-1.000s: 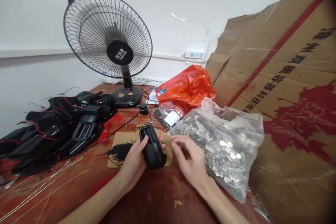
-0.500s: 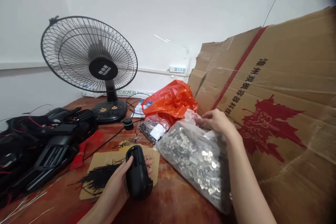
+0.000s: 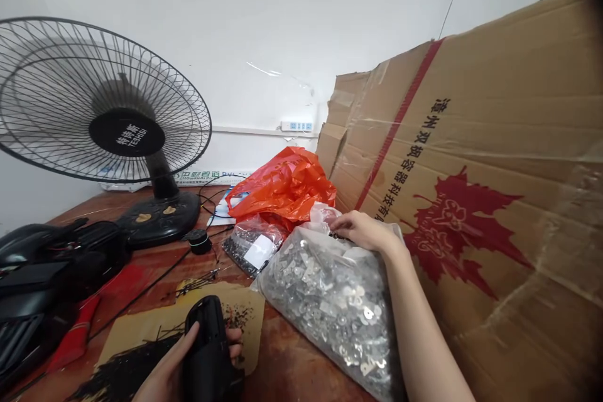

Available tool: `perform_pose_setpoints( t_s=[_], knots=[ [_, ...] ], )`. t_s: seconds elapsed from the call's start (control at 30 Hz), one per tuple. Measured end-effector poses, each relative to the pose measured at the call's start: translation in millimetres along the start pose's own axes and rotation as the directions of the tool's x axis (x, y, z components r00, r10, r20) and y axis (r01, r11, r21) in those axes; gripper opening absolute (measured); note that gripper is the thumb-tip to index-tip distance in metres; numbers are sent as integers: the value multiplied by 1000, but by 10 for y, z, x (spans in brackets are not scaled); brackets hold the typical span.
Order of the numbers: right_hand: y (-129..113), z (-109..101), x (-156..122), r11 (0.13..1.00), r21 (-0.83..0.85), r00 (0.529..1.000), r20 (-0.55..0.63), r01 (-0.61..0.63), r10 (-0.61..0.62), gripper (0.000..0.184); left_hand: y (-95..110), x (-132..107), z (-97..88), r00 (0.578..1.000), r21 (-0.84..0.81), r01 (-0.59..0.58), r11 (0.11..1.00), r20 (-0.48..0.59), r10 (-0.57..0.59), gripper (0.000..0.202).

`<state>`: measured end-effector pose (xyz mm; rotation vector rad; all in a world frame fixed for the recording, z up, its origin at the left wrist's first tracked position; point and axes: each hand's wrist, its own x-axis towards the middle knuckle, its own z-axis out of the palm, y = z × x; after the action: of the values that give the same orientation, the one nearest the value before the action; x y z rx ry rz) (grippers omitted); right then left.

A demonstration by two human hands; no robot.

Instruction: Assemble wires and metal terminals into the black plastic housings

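My left hand (image 3: 162, 374) is wrapped around a black plastic housing (image 3: 210, 352) at the bottom edge of the view, held over a brown card (image 3: 245, 320) strewn with thin black pieces. My right hand (image 3: 360, 229) reaches into the open top of a large clear bag of small silver metal parts (image 3: 330, 298). Its fingertips are curled inside the bag mouth and partly hidden, so what they hold cannot be made out.
A black table fan (image 3: 122, 132) stands at the left on the red-brown table (image 3: 292, 374). An orange plastic bag (image 3: 282, 185) and a smaller clear bag of dark screws (image 3: 249, 245) lie behind. A big cardboard box (image 3: 471, 201) fills the right. Black plastic parts (image 3: 42, 276) pile at the left.
My right hand left the black housing and went up to the mouth of the bag of metal parts, then dipped in. The view swung right and lower.
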<state>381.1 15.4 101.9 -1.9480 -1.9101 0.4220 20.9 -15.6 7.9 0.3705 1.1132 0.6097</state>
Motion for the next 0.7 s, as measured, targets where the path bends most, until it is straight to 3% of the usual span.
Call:
perform_pose_setpoints(
  t_s=[0.4,0.7],
  knots=[
    [-74,24,17,999,45,1000,-25,13,-12,12,-22,51,-53,996,87,-56,995,77,49,85],
    [-50,19,-3,999,-9,997,-52,-54,53,17,5,-17,-27,993,67,-79,995,97,72,86]
  ],
)
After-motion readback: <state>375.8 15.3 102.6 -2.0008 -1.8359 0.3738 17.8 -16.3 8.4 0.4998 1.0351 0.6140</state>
